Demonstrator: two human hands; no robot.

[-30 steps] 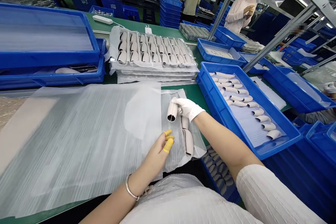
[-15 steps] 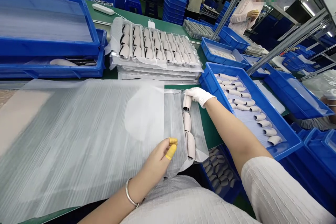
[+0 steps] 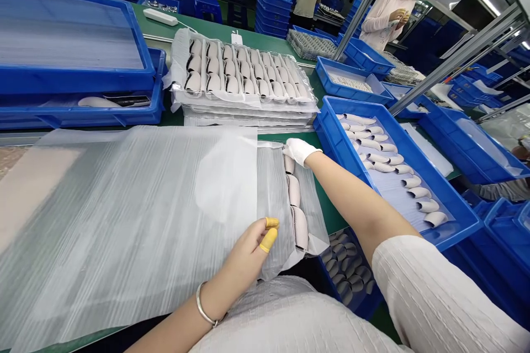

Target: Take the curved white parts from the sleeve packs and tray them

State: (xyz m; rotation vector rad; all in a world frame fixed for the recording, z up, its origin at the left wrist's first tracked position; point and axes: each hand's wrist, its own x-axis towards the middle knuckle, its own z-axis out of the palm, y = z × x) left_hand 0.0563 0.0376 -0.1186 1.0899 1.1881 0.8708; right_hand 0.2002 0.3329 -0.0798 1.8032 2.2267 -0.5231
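My right hand (image 3: 302,151), in a white glove, is closed on the far end of a pale pinkish, dark-edged curved shell (image 3: 289,164). Its fingertips are partly hidden. Nearer to me, two more curved shells (image 3: 294,190) lie in line with it on a white translucent wrapping sheet (image 3: 271,187). My left hand (image 3: 244,251) has yellow finger cots on thumb and forefinger. It rests by the sheet, left of the nearest shell, with those two fingertips slightly apart and nothing visible between them. A wide translucent sheet (image 3: 144,220) covers the bench to its left.
A blue tray (image 3: 455,226) with loose shells stands at right. Behind the sheets is a stack of filled packing trays (image 3: 248,102). Blue bins (image 3: 74,80) occupy the left, a metal post (image 3: 447,60) slants at right, and a person (image 3: 383,19) is beyond.
My right hand has moved slightly left and lowered the shell it holds into line with the other two. My left hand has stayed almost in place.
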